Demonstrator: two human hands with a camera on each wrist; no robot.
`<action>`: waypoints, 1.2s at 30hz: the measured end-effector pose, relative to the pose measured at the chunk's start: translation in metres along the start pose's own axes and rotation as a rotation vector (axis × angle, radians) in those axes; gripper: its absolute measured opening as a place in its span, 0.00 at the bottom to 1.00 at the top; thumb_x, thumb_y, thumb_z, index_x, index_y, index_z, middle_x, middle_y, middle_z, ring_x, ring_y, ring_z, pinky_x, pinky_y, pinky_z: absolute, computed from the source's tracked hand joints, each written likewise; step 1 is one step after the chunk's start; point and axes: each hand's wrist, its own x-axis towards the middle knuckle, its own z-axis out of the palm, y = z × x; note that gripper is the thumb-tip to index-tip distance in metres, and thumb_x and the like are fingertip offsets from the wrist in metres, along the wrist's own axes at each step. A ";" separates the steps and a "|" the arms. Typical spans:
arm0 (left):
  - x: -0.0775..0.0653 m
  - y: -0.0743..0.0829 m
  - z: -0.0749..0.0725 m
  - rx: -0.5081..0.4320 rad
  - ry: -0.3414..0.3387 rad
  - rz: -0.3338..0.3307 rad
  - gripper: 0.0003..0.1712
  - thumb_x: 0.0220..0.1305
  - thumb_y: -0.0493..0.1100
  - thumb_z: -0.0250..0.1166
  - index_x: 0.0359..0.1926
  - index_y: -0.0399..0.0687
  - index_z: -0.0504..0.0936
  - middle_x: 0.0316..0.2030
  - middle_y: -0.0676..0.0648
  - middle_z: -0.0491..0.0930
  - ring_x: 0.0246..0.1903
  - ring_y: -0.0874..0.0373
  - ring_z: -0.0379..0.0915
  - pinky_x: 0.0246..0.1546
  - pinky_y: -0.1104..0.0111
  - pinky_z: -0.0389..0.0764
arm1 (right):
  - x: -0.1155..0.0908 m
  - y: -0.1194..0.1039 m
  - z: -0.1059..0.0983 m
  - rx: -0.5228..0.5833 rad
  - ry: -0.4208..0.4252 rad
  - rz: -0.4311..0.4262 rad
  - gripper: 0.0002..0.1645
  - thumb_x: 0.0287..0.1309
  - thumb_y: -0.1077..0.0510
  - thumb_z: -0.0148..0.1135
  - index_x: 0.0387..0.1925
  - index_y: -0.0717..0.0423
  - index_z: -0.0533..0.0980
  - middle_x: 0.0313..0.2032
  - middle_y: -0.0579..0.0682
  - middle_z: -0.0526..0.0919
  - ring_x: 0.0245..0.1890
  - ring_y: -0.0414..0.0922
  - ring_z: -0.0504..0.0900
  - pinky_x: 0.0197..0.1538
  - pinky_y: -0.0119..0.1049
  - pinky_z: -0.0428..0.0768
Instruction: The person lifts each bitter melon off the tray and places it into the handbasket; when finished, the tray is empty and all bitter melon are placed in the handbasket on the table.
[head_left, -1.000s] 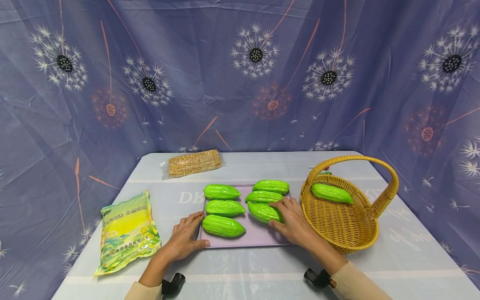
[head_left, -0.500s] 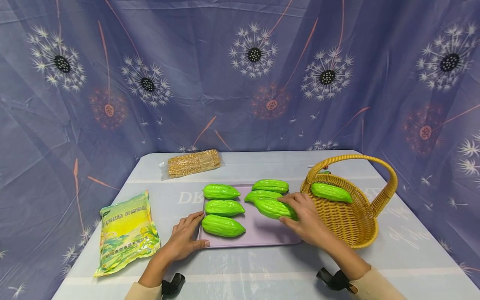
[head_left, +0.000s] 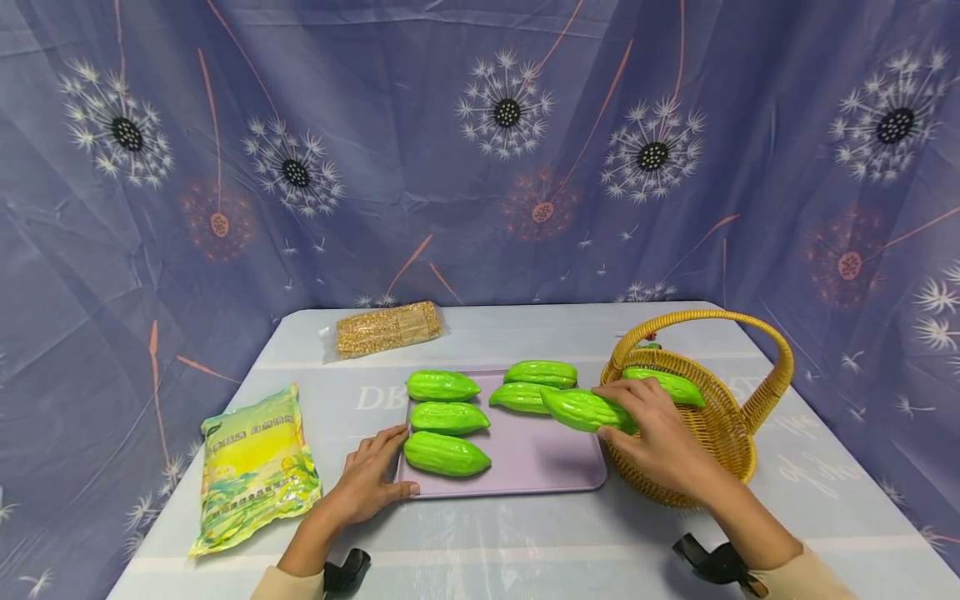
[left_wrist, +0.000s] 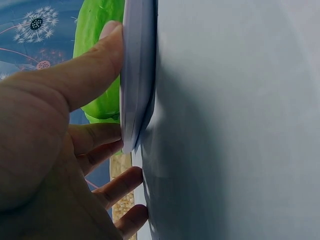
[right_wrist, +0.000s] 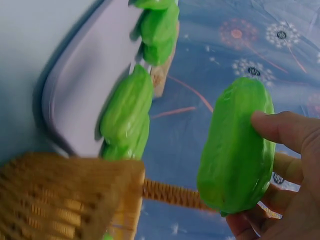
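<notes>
one green gourd [head_left: 581,410] has moved rightward above the tray [head_left: 525,467], gripped by the right hand [head_left: 663,437], which partly hides another gourd [head_left: 684,390] in the basket [head_left: 727,437]; the left hand [head_left: 367,475], fingers spread, touches the tray

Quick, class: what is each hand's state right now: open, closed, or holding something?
Left hand: open, touching the edge of the purple tray.
Right hand: closed around one green gourd.
</notes>
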 end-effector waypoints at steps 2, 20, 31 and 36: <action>0.000 0.000 0.000 -0.001 0.000 -0.003 0.49 0.49 0.55 0.72 0.69 0.43 0.62 0.69 0.47 0.60 0.63 0.45 0.57 0.56 0.47 0.57 | -0.002 0.004 -0.005 -0.015 0.004 -0.004 0.30 0.43 0.60 0.73 0.53 0.52 0.76 0.48 0.49 0.79 0.46 0.43 0.68 0.48 0.40 0.63; -0.001 0.001 0.001 0.007 0.003 0.000 0.49 0.49 0.55 0.72 0.69 0.43 0.62 0.69 0.48 0.60 0.63 0.46 0.57 0.53 0.50 0.58 | -0.027 0.042 -0.040 -0.086 -0.008 0.097 0.31 0.44 0.62 0.72 0.54 0.54 0.75 0.49 0.54 0.79 0.49 0.49 0.70 0.46 0.47 0.67; -0.002 0.000 0.000 0.000 0.007 0.003 0.49 0.49 0.55 0.72 0.69 0.43 0.62 0.69 0.47 0.60 0.63 0.46 0.57 0.54 0.50 0.58 | -0.031 0.067 -0.042 -0.120 -0.050 0.185 0.30 0.47 0.59 0.71 0.54 0.58 0.74 0.46 0.58 0.80 0.39 0.47 0.70 0.34 0.38 0.67; -0.001 0.000 0.000 0.004 0.006 0.005 0.49 0.49 0.55 0.72 0.68 0.42 0.63 0.69 0.47 0.60 0.63 0.46 0.57 0.53 0.50 0.58 | -0.030 0.078 -0.042 -0.128 -0.081 0.213 0.29 0.50 0.57 0.70 0.54 0.59 0.74 0.46 0.60 0.80 0.41 0.51 0.72 0.35 0.41 0.67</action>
